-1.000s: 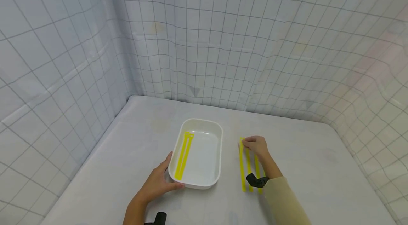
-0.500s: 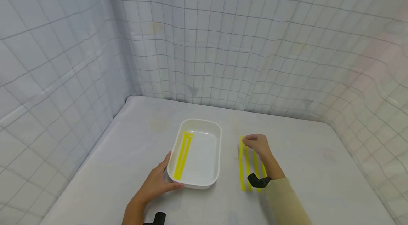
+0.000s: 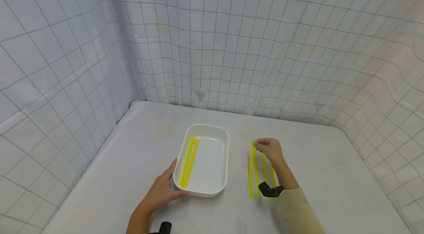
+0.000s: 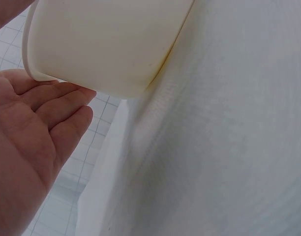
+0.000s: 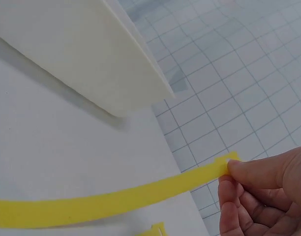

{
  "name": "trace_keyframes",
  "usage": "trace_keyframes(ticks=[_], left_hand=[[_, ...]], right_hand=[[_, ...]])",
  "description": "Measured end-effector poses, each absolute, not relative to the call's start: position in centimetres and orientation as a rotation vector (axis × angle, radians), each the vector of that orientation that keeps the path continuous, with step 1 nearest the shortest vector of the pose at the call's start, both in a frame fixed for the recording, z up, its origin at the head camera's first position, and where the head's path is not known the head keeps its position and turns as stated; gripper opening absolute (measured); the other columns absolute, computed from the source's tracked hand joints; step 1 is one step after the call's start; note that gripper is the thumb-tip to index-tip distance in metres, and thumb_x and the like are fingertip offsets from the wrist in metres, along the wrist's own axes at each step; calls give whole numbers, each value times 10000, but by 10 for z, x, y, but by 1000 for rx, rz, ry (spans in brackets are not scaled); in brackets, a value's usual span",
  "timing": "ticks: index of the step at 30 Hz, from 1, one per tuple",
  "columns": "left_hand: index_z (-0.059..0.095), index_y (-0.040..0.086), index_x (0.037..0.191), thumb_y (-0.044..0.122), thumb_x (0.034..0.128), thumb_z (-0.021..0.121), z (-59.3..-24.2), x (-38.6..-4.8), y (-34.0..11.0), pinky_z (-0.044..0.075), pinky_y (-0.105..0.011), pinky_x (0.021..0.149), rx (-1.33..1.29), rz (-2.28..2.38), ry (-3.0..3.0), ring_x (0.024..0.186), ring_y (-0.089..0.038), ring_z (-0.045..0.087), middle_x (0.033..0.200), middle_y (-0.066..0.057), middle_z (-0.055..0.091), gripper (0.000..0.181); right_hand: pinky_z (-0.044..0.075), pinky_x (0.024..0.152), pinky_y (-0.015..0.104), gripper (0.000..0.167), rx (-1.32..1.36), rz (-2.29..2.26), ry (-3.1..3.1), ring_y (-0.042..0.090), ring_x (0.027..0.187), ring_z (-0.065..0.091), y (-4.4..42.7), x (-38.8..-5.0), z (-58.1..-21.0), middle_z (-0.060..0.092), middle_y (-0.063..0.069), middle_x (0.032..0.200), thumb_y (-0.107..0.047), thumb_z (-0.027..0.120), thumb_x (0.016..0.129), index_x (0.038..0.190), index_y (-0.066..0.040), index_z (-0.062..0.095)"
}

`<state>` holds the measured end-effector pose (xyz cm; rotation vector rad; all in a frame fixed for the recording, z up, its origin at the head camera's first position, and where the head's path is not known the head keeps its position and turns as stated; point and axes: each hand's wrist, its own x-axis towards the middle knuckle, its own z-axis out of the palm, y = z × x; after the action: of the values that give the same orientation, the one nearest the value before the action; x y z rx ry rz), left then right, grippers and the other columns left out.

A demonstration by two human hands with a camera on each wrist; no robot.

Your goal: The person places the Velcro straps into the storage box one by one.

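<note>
A white rectangular tray [image 3: 211, 162] holds two yellow hook-and-loop cable ties [image 3: 193, 157] lying along its left side. At its near left corner, my left hand [image 3: 160, 191] touches the tray with the thumb on the near side and the fingers along the left wall. The left wrist view shows these fingers nearly straight against the tray's outer wall. My right hand [image 3: 269, 150] pinches the slotted head of another yellow cable tie [image 5: 131, 196] between thumb and fingers. That end is raised, and the strap slopes down toward the table.
Several more yellow cable ties [image 3: 265, 169] lie side by side under my right forearm, partly hidden by it. A white cloth covers the table [image 3: 159, 116]. Grid-patterned curtains [image 3: 212, 42] rise at the back and both sides.
My right hand has lifted the pinched end of the leftmost cable tie slightly and shifted a little right with it. The left hand stays at the tray's corner.
</note>
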<state>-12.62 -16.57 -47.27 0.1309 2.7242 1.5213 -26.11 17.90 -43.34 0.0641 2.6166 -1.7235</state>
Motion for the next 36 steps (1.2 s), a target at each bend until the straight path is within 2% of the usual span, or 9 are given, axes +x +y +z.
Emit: trace_keyframes(ticks=[10, 17, 24, 31, 34, 36], left_hand=[[217, 29, 1453, 422, 572, 851, -472, -127, -166, 287, -523, 1014, 172, 1550, 2728, 1300, -342, 307, 1457, -143, 282, 1154], [209, 31, 1455, 420, 587, 846, -471, -127, -165, 286, -531, 1013, 142, 1533, 2718, 1293, -359, 312, 1458, -154, 278, 1145], [213, 38, 1456, 423, 585, 846, -471, -126, -164, 292, -530, 1011, 124, 1536, 2721, 1287, -360, 324, 1457, -153, 284, 1143], [214, 49, 1458, 443, 561, 850, -472, -126, -164, 287, -537, 1010, 95, 1525, 2713, 1294, -358, 311, 1460, -145, 277, 1168], [218, 63, 1460, 447, 547, 854, -472, -126, -164, 292, -539, 1007, 73, 1515, 2724, 1293, -355, 315, 1459, -137, 285, 1177], [218, 58, 1459, 443, 548, 855, -473, -125, -164, 293, -540, 1005, 71, 1515, 2724, 1292, -358, 316, 1459, -139, 284, 1177]], right_hand=[[493, 836, 384, 311, 26, -1697, 2609, 275, 873, 617, 189, -244, -409, 656, 149, 970, -156, 649, 861, 1053, 87, 617], [466, 855, 446, 346, -9, -1694, 2601, 289, 888, 601, 195, -231, -402, 649, 123, 964, -198, 665, 853, 1064, 72, 614], [461, 862, 424, 381, -2, -1685, 2612, 279, 890, 604, 200, -221, -397, 647, 119, 972, -234, 676, 842, 1080, 57, 612], [492, 787, 283, 382, 4, -1734, 2608, 183, 829, 617, 208, -206, -392, 654, 80, 935, -212, 683, 841, 1082, 73, 603], [503, 772, 300, 399, -38, -1777, 2615, 196, 824, 619, 214, -203, -396, 652, 101, 934, -222, 690, 833, 1075, 82, 601], [508, 757, 323, 406, -72, -1781, 2639, 217, 824, 615, 224, -210, -413, 651, 115, 936, -260, 698, 825, 1063, 58, 616]])
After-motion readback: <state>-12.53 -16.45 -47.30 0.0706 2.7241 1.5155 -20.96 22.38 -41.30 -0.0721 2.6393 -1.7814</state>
